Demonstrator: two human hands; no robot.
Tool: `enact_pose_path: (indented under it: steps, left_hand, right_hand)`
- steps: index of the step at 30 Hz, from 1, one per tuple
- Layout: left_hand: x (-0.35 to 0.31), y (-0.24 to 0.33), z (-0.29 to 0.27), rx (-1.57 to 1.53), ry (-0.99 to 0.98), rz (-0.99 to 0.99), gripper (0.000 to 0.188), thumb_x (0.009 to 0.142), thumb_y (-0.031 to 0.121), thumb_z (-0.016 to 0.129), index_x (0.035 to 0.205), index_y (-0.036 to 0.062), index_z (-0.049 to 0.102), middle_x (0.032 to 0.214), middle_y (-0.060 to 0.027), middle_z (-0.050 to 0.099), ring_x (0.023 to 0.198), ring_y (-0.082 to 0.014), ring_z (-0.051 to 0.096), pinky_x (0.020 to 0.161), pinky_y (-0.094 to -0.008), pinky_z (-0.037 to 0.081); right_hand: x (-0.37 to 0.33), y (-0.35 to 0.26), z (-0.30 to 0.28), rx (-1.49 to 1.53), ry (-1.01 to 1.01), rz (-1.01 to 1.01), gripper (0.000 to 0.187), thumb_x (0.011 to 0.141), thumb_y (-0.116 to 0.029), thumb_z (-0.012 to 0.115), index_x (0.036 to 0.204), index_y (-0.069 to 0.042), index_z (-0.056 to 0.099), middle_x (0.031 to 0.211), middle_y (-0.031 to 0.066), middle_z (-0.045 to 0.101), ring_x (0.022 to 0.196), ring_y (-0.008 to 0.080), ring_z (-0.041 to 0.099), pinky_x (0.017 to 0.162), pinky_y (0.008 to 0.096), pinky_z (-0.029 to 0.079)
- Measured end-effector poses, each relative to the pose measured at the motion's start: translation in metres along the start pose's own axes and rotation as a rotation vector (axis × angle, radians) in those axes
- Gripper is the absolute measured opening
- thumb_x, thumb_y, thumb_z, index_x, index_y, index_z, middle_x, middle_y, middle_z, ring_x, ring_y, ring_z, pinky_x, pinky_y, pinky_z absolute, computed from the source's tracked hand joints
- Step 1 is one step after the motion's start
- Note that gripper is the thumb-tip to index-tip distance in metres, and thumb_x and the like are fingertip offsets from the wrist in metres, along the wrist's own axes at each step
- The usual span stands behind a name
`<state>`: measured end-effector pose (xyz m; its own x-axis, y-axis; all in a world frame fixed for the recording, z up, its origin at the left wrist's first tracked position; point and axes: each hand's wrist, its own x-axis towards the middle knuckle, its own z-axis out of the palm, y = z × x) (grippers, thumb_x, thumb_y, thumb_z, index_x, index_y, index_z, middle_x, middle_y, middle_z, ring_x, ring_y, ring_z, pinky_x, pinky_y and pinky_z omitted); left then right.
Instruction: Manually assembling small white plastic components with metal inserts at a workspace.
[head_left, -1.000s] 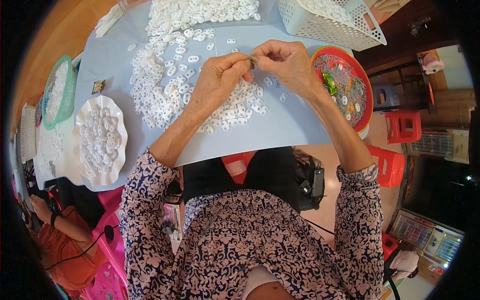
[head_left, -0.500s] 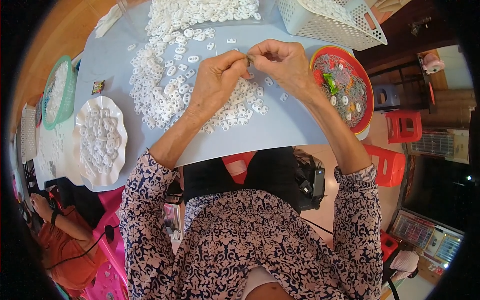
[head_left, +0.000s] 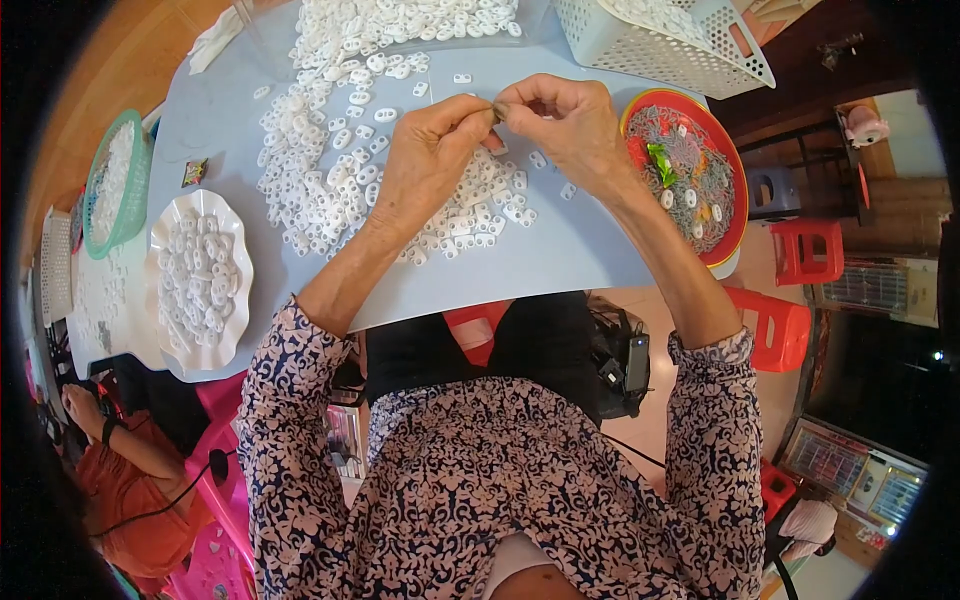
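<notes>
My left hand (head_left: 428, 158) and my right hand (head_left: 568, 130) meet over the table, fingertips almost touching. Thumb and forefinger of each are pinched together on something tiny and dark greyish, too small to name. Below and left of them spreads a pile of small white oval pieces with two holes each (head_left: 310, 185). Right of my right hand stands a red round tray with a yellow rim (head_left: 739, 210). Grey cord-like strands (head_left: 712, 215), a few white pieces and a bright green wrapper (head_left: 660, 165) lie in it.
A scalloped white dish (head_left: 163, 335) of finished-looking grey-white pieces sits at left, near a green basket (head_left: 137, 205). A perforated white basket (head_left: 655, 70) stands at the back right. Red stools (head_left: 775, 335) are beyond the table. Another person's arm (head_left: 140, 447) shows at lower left.
Both hands have shifted very slightly upward and keep their pinch. Nothing else has visibly moved on the table.
</notes>
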<state>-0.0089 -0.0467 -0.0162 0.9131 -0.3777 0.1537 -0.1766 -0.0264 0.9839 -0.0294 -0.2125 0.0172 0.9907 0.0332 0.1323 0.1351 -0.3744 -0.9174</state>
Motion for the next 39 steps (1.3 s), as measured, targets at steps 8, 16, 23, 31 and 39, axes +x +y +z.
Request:
enact_pose_path:
  steps: [8, 16, 23, 31, 39]
  left_hand:
    - [0.001, 0.0, 0.0, -0.044, 0.018, -0.011, 0.017, 0.089, 0.013, 0.054, 0.093, 0.0011, 0.067, 0.069, -0.0028, 0.064, 0.062, -0.0045, 0.051, 0.054, -0.0196, 0.039]
    - [0.0, -0.003, 0.0, 0.054, 0.054, 0.11, 0.016, 0.088, 0.011, 0.056, 0.094, -0.0014, 0.065, 0.071, -0.0046, 0.064, 0.066, -0.0066, 0.056, 0.059, -0.0224, 0.045]
    - [0.001, -0.001, 0.0, -0.004, 0.056, 0.07, 0.015, 0.087, 0.009, 0.057, 0.092, -0.0017, 0.065, 0.069, -0.0038, 0.062, 0.065, -0.0066, 0.054, 0.059, -0.0222, 0.045]
    - [0.002, -0.002, -0.002, 0.233, 0.102, 0.259, 0.011, 0.084, 0.005, 0.058, 0.089, -0.0037, 0.063, 0.068, -0.008, 0.059, 0.061, -0.009, 0.05, 0.056, -0.0246, 0.043]
    - [0.001, 0.005, -0.004, -0.004, 0.027, -0.017, 0.017, 0.088, 0.012, 0.055, 0.089, -0.0004, 0.065, 0.072, -0.0021, 0.061, 0.065, -0.0067, 0.049, 0.059, -0.0223, 0.041]
  right_hand:
    - [0.001, 0.007, 0.001, 0.034, 0.013, -0.035, 0.013, 0.078, -0.009, 0.064, 0.084, 0.002, 0.068, 0.072, 0.0004, 0.065, 0.066, 0.0044, 0.055, 0.061, 0.021, 0.046]
    - [0.003, 0.01, 0.0, 0.079, -0.023, -0.01, 0.014, 0.077, -0.009, 0.064, 0.085, 0.002, 0.068, 0.072, -0.0002, 0.064, 0.066, 0.0041, 0.054, 0.061, 0.0203, 0.045]
    - [0.001, 0.014, 0.005, 0.183, 0.018, 0.012, 0.015, 0.078, -0.009, 0.065, 0.087, 0.002, 0.068, 0.077, 0.0016, 0.066, 0.07, 0.0052, 0.056, 0.064, 0.0204, 0.047]
    - [0.004, 0.013, 0.005, 0.139, -0.013, 0.025, 0.016, 0.078, -0.009, 0.064, 0.088, 0.003, 0.068, 0.077, 0.0016, 0.065, 0.07, 0.0054, 0.056, 0.064, 0.0199, 0.046]
    - [0.001, 0.014, 0.006, 0.147, 0.022, 0.028, 0.016, 0.077, -0.012, 0.065, 0.086, 0.002, 0.069, 0.073, 0.0011, 0.065, 0.066, 0.0051, 0.056, 0.061, 0.021, 0.046]
